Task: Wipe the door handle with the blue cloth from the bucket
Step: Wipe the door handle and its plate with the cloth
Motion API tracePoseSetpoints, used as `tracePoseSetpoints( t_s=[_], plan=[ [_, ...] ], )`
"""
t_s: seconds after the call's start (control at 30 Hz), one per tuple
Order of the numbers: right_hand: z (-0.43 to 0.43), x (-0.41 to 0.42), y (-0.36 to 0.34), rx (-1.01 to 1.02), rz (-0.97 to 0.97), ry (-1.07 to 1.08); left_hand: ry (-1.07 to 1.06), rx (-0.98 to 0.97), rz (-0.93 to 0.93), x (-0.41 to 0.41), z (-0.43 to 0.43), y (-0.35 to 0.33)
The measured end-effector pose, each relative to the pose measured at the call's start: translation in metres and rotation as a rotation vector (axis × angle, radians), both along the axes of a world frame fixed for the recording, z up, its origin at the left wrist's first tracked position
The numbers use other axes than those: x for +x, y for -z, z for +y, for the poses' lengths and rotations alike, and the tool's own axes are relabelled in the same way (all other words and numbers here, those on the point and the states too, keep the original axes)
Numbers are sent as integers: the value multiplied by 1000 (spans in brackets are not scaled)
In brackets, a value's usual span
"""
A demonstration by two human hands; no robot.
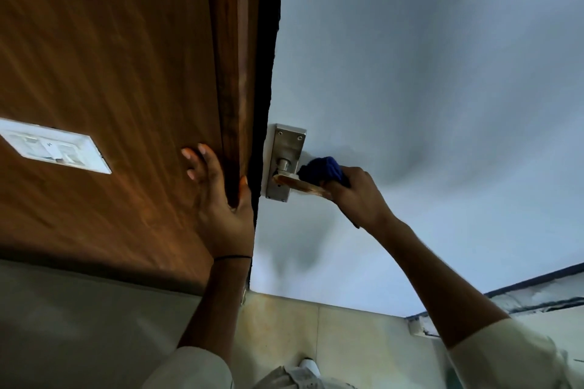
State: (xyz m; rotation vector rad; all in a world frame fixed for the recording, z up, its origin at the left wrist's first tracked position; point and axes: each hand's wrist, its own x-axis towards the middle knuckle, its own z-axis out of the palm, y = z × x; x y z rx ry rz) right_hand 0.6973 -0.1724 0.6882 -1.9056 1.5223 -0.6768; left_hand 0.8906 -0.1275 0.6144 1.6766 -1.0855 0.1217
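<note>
A white door fills the right half of the view. On its left edge sits a metal handle plate with a brass-coloured lever handle pointing right. My right hand is closed around the outer end of the lever with a bunched blue cloth pressed on top of it. My left hand lies flat on the brown wooden door frame, fingers spread on the wood panel, thumb hooked around the frame's edge. No bucket is in view.
A white switch plate sits on the brown wood panel at left. Below are a pale wall and beige floor tiles. A shoe tip shows at the bottom edge. A dark gap separates frame and door.
</note>
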Motion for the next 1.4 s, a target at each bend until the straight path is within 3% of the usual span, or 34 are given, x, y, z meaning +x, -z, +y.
tracePoseSetpoints(
  t_s=[0.17,0.27,0.47,0.63,0.83,0.97,1.1,1.17,1.27,1.33,1.4],
  plan=[
    [1,26,-9,1,99,-85,32,23,11,0,1,-1],
    [9,4,-3,8,-18,-29,47,58,33,-1,6,-6],
    [21,-19,6,207,-577,295,84,92,57,2,10,-8],
    [44,-7,32,544,-1338,572,114,90,81,2,11,-7],
    [64,37,56,637,-1646,507,151,89,81,7,12,-5],
    [63,39,53,674,-1560,471,224,82,93,17,20,-5],
    [72,26,64,737,-1317,563,305,3,134,28,34,1],
    [82,27,74,785,-1184,585,326,-34,274,21,46,13],
    [94,34,79,785,-995,519,310,7,632,0,66,29],
    [96,41,72,702,-860,396,338,196,864,-7,73,37],
    [92,50,64,557,-655,256,497,410,1082,-9,74,36]
  ],
)
